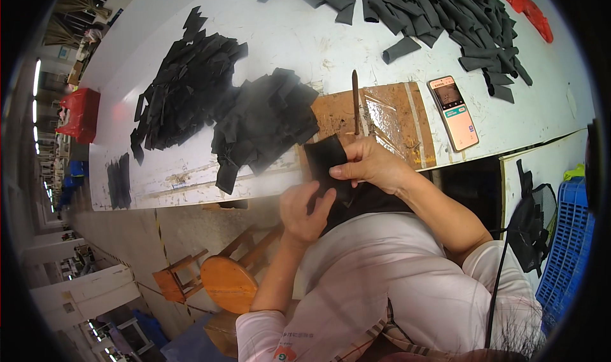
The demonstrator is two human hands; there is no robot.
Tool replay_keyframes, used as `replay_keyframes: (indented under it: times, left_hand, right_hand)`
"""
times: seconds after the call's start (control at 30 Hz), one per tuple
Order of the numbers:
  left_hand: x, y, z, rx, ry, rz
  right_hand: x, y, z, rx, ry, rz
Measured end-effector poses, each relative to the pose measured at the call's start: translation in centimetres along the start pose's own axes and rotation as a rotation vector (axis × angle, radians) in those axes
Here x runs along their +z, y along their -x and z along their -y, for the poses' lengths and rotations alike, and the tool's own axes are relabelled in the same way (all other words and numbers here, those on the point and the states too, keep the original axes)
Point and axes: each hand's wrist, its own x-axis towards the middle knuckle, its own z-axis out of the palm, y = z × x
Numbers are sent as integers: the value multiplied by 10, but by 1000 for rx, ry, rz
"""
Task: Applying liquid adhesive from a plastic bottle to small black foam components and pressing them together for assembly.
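right hand (pixel 377 165) pinching black fabric (pixel 323 157), white table (pixel 286 37)

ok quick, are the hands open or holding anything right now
Left hand: fingers partly curled at the black piece; whether it grips cannot be told.
Right hand: closed, pinching the black piece between thumb and fingers.

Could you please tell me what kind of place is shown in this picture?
Probably a workshop or factory, perhaps for textiles: a white table bears heaps of black cloth-like pieces, a blue crate stands at right, and strip lights recede at far left.
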Motion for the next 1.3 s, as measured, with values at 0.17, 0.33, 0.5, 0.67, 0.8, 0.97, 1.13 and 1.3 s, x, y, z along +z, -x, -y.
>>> replay_keyframes:
  times: [0.17, 0.33, 0.5, 0.67, 0.8, 0.97, 1.13, 1.3]
  left_hand:
    - [-8, -15, -16, -517, 325, -104]
    - [-27, -44, -21, -1371, 1330, -187]
    - [-28, -50, -19, -1493, 1377, -18]
    - [-25, -57, -14, -1535, 1320, 103]
    - [-25, -57, -13, -1532, 1310, 99]
    - [-24, -54, -8, -1531, 1304, 98]
    - [-24, -51, -6, -1513, 1309, 124]
    - [-21, -46, -8, -1390, 1245, 141]
  right_hand:
    - [7, 8, -7, -526, 511, -286]
    - [14, 20, -3, -701, 749, -470]
    - [10, 21, -5, -1019, 1012, -461]
    - [6, 22, -8, -1068, 1132, -422]
    - [3, 22, -8, -1127, 1268, -357]
    - [-3, 20, -10, -1200, 1334, -344]
    - [-2, 25, -9, -1135, 1313, -326]
    - [3, 31, -6, -789, 1006, -170]
